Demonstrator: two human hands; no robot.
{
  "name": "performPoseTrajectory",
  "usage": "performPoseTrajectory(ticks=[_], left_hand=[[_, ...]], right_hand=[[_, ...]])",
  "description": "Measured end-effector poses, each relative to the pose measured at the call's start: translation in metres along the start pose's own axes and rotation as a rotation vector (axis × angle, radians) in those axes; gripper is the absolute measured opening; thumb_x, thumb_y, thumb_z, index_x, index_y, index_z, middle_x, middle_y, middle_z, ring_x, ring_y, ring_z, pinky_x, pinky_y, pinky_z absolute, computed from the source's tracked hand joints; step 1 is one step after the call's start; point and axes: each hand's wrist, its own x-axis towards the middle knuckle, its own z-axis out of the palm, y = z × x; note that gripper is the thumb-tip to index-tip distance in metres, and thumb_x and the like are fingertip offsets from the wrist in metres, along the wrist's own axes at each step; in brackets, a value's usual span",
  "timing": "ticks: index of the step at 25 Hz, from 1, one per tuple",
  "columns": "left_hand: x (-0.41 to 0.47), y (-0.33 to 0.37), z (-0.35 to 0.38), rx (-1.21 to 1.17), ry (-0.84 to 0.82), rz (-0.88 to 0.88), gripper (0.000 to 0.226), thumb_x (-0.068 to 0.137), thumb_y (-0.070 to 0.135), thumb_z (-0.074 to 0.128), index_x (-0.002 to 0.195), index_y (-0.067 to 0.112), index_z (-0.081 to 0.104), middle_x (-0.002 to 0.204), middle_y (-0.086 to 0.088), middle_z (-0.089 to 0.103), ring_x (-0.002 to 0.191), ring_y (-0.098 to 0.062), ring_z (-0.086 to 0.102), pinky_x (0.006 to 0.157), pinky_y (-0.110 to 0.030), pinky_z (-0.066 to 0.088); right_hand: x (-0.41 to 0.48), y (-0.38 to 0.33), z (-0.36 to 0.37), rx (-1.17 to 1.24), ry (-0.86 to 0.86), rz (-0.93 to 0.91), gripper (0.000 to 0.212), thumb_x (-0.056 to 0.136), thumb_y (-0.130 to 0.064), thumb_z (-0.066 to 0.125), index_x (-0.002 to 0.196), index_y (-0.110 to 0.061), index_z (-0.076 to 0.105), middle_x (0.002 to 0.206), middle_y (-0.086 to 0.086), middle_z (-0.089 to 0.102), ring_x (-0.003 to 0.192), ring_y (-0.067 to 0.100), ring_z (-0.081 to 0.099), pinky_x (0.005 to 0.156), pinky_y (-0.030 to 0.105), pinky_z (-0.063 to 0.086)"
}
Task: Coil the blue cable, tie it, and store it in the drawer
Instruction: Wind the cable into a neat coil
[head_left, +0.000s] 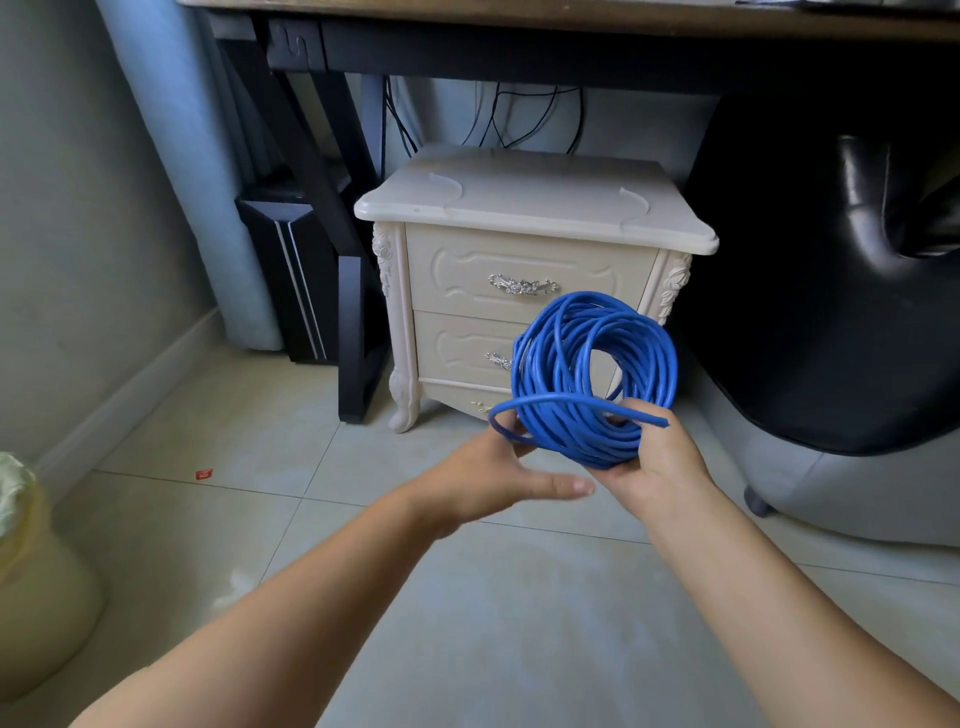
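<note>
The blue cable is wound into a round coil of several loops, held upright in front of me. My right hand grips the bottom of the coil from below. The cable's loose end wraps across the front of the coil and sticks out to the right. My left hand is at the coil's lower left, its fingers on the bend of that loose end and its thumb stretched out beneath. Behind the coil stands a cream nightstand whose top drawer and lower drawer are both closed.
The nightstand stands under a dark desk with cables hanging behind it. A black computer case is to its left, a black and grey chair to its right. A yellowish bin stands at the left edge on the tiled floor.
</note>
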Motion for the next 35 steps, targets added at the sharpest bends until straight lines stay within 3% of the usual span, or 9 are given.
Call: performPoseTrajectory(ticks=[2, 6, 9, 12, 19, 25, 29, 32, 35], left_hand=[[0.007, 0.006, 0.002, -0.234, 0.034, 0.088, 0.043, 0.08, 0.023, 0.077, 0.12, 0.026, 0.061, 0.119, 0.007, 0.069, 0.115, -0.006, 0.062, 0.093, -0.022, 0.05], [0.011, 0.013, -0.01, -0.494, 0.125, 0.04, 0.07, 0.078, 0.035, 0.081, 0.135, 0.014, 0.046, 0.119, -0.011, 0.066, 0.107, -0.021, 0.068, 0.09, -0.036, 0.055], [0.007, 0.021, -0.016, -0.433, 0.241, -0.057, 0.055, 0.068, 0.043, 0.081, 0.112, 0.023, 0.056, 0.103, -0.004, 0.062, 0.089, -0.009, 0.068, 0.083, -0.036, 0.059], [0.008, 0.017, -0.027, -0.382, 0.345, -0.155, 0.07, 0.058, 0.047, 0.088, 0.116, 0.023, 0.058, 0.116, -0.006, 0.067, 0.109, -0.021, 0.066, 0.09, -0.047, 0.057], [0.005, 0.017, -0.04, -0.214, 0.455, -0.118, 0.04, 0.069, 0.014, 0.084, 0.105, 0.015, 0.066, 0.083, -0.001, 0.07, 0.082, -0.02, 0.068, 0.089, -0.045, 0.055], [0.005, 0.024, -0.039, -0.043, 0.574, -0.051, 0.025, 0.07, -0.001, 0.068, 0.091, 0.01, 0.061, 0.072, -0.002, 0.06, 0.063, -0.015, 0.056, 0.058, -0.025, 0.049], [0.009, 0.028, -0.04, 0.137, 0.642, -0.048, 0.026, 0.069, 0.007, 0.072, 0.09, 0.015, 0.06, 0.068, 0.004, 0.059, 0.055, -0.011, 0.054, 0.056, -0.024, 0.046], [0.014, 0.029, -0.037, 0.351, 0.584, -0.045, 0.028, 0.064, 0.016, 0.075, 0.089, 0.019, 0.06, 0.072, 0.005, 0.065, 0.063, -0.014, 0.062, 0.059, -0.029, 0.051], [0.025, 0.025, -0.037, 0.431, 0.503, -0.021, 0.031, 0.061, 0.019, 0.075, 0.089, 0.019, 0.06, 0.081, 0.0, 0.066, 0.072, -0.017, 0.064, 0.066, -0.035, 0.055]], right_hand=[[-0.001, 0.006, 0.003, -0.002, 0.011, 0.002, 0.018, 0.081, 0.007, 0.047, 0.076, -0.007, 0.058, 0.071, 0.014, 0.065, 0.072, 0.03, 0.067, 0.075, 0.046, 0.058], [0.001, 0.019, 0.005, -0.068, 0.01, -0.031, 0.04, 0.075, 0.008, 0.051, 0.112, -0.004, 0.06, 0.109, 0.028, 0.067, 0.096, 0.041, 0.069, 0.082, 0.059, 0.056], [-0.001, 0.026, 0.007, -0.209, 0.078, -0.15, 0.042, 0.078, 0.006, 0.056, 0.113, -0.017, 0.058, 0.098, 0.017, 0.066, 0.085, 0.032, 0.069, 0.081, 0.052, 0.058], [-0.007, 0.031, 0.011, -0.372, 0.091, -0.257, 0.042, 0.076, 0.001, 0.063, 0.106, -0.028, 0.055, 0.1, 0.011, 0.065, 0.089, 0.031, 0.067, 0.083, 0.048, 0.056], [-0.021, 0.029, 0.014, -0.624, -0.048, -0.505, 0.05, 0.079, 0.002, 0.06, 0.108, -0.039, 0.051, 0.089, -0.009, 0.061, 0.067, -0.003, 0.055, 0.059, 0.009, 0.046], [-0.018, 0.008, 0.011, -0.926, -0.124, -0.435, 0.055, 0.077, -0.021, 0.073, 0.123, -0.034, 0.046, 0.099, -0.01, 0.062, 0.095, 0.012, 0.062, 0.081, 0.028, 0.051], [-0.011, -0.013, 0.016, -1.074, -0.183, -0.546, 0.106, 0.067, -0.038, 0.085, 0.146, -0.05, 0.016, 0.142, -0.011, 0.042, 0.128, 0.009, 0.045, 0.105, 0.033, 0.039], [-0.003, -0.017, 0.023, -1.287, -0.225, -0.709, 0.11, 0.066, -0.039, 0.082, 0.147, -0.053, 0.009, 0.153, -0.015, 0.028, 0.137, 0.007, 0.033, 0.108, 0.032, 0.034], [0.015, -0.012, 0.03, -1.422, -0.246, -0.726, 0.096, 0.07, -0.032, 0.077, 0.147, -0.046, 0.023, 0.144, -0.015, 0.037, 0.127, 0.009, 0.044, 0.1, 0.029, 0.04]])
